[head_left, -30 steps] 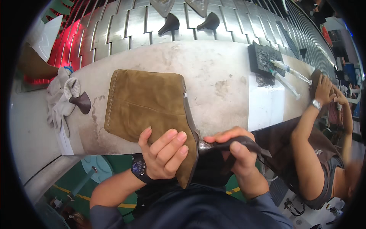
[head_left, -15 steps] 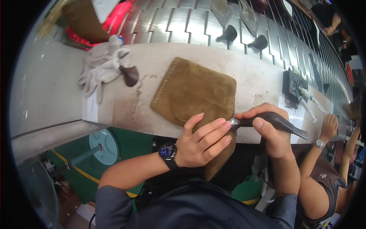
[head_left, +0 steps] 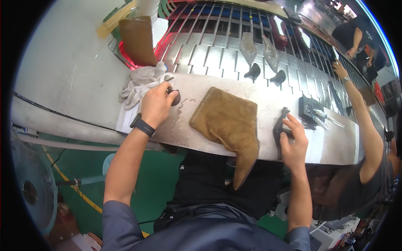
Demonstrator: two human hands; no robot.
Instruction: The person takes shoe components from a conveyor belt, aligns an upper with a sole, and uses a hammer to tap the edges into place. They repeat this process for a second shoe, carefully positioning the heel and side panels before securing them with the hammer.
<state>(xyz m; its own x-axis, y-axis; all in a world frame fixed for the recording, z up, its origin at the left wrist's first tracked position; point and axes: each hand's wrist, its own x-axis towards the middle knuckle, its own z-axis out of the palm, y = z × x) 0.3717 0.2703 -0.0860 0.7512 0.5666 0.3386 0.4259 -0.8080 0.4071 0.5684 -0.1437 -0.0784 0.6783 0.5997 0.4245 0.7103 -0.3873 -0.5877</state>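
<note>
A brown suede boot point(head_left: 234, 121) lies on its side on the worktable, its studded top edge to the left and its foot hanging over the near edge toward me. Left of it, beside grey work gloves point(head_left: 136, 85), my left hand point(head_left: 157, 103) pinches a dark brown shoe heel point(head_left: 176, 98). On the boot's other side, a dark hammer point(head_left: 278, 133) with a metal head rests on the table. My right hand point(head_left: 295, 140) is against the hammer, fingertips and thumb at its side, with a gap between them.
Beyond the table runs a slatted metal conveyor point(head_left: 209, 54) carrying two dark heels point(head_left: 252, 72) and clear bagged pieces. A black block point(head_left: 310, 108) and syringes point(head_left: 328, 117) sit at the right. A co-worker's arm point(head_left: 364, 108) reaches over the conveyor. A fan point(head_left: 33, 188) stands lower left.
My left hand has left the boot and moved left to the heel by the gloves. My right hand has brought the hammer away from the boot and down onto the table.
</note>
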